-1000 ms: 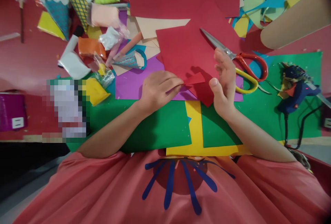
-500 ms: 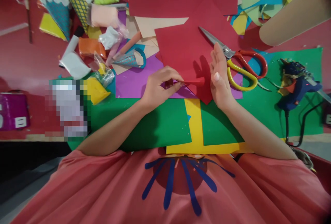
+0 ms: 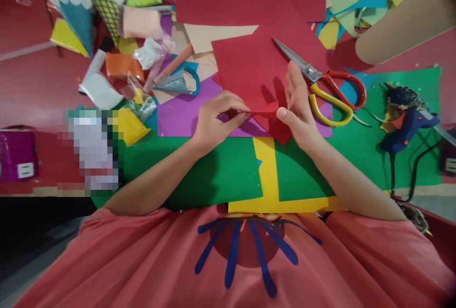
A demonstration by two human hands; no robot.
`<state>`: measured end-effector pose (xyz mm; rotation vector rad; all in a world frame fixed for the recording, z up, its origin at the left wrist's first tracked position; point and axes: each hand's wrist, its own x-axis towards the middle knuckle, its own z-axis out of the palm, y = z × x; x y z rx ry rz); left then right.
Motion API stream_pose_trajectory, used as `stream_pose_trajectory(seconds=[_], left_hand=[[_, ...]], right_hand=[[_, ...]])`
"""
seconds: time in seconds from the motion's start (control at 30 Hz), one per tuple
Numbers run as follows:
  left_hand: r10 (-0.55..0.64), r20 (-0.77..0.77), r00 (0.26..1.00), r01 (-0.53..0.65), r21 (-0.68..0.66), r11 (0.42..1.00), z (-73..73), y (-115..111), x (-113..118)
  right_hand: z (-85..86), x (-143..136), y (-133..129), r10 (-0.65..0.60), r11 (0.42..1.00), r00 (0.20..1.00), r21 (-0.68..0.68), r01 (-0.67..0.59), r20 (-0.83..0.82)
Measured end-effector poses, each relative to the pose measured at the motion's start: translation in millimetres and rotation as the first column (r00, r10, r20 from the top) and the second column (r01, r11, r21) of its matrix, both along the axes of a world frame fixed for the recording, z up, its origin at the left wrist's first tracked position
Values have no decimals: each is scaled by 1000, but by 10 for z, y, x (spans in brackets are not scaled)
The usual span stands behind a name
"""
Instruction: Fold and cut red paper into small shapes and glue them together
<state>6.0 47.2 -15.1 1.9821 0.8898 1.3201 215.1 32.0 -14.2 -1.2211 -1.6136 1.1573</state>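
My left hand (image 3: 219, 120) pinches one end of a small piece of red paper (image 3: 266, 109) between thumb and fingertips. The piece looks narrow, perhaps rolled or folded, and points to the right. At its other end is my right hand (image 3: 298, 108), upright and open, its thumb by the paper; whether they touch I cannot tell. Beneath both lies a larger red sheet (image 3: 242, 66), partly over a purple sheet (image 3: 178, 120). Scissors (image 3: 311, 73) with one red and one yellow handle lie just beyond my right hand, blades apart only slightly if at all.
A blue glue gun (image 3: 402, 127) with its cord lies at the right on green sheet. A brown cardboard tube (image 3: 399, 23) is at upper right. Paper cones (image 3: 76, 18) and packets of clay (image 3: 124, 66) crowd the left. A blurred-out object (image 3: 94, 151) sits at lower left.
My right thumb has moved out leftward, toward the red paper's free end. My left hand keeps its pinch. The whole view has shifted slightly.
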Motion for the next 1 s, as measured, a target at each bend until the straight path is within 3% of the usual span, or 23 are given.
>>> stream_pose_trajectory(seconds=[0.4,0.6,1.0], left_hand=[[17,48,999,-12,-96,995,-22,-5,-14],[15,49,999,-14,-12,1000,-1,-2,-4],[38,40,998,-36,-42,998,-17,-32,10]], right_hand=[[-54,9,8,16,1000,999,22,-15,-29],[-17,-12,-14,-8,1000,1000,25,8,20],[-8,-10,-27,6,1000,1000,16,-6,-4]])
